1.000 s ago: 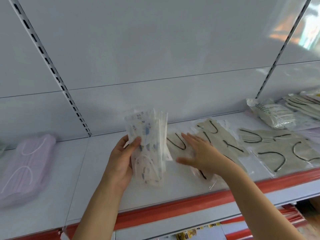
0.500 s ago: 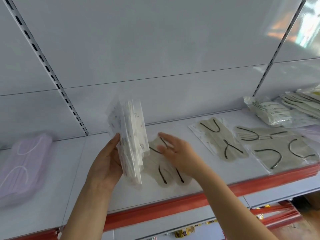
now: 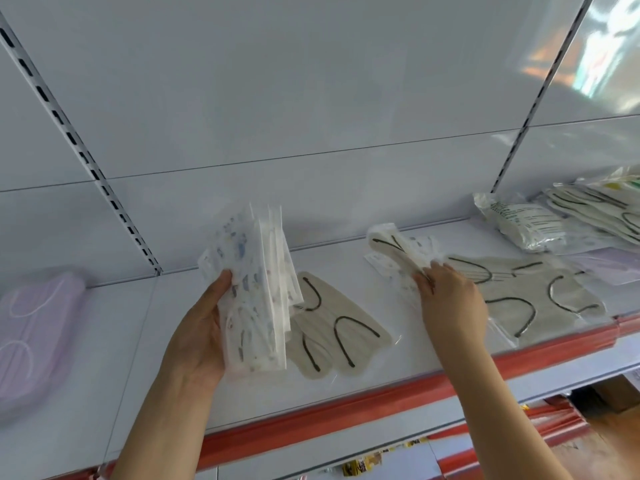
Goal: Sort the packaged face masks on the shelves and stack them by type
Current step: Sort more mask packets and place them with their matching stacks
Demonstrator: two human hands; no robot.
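Observation:
My left hand (image 3: 199,336) grips a fanned bundle of white patterned mask packs (image 3: 258,296), held upright above the white shelf (image 3: 131,358). One beige mask pack with black ear loops (image 3: 332,334) lies flat on the shelf just right of that bundle. My right hand (image 3: 450,299) pinches another beige pack (image 3: 396,247) and tilts it up off the shelf; a white patterned pack (image 3: 384,268) shows beneath it. Flat beige packs (image 3: 540,299) lie to the right of that hand.
A stack of lilac masks (image 3: 34,341) sits at the shelf's far left. At the far right lie a bagged white printed pack (image 3: 523,226) and more beige packs (image 3: 602,216). The shelf has a red front edge (image 3: 346,410) and slotted uprights behind.
My right hand left the beige pack beside the bundle, moved right and lifted another beige pack by its edge. My left hand kept holding the patterned bundle.

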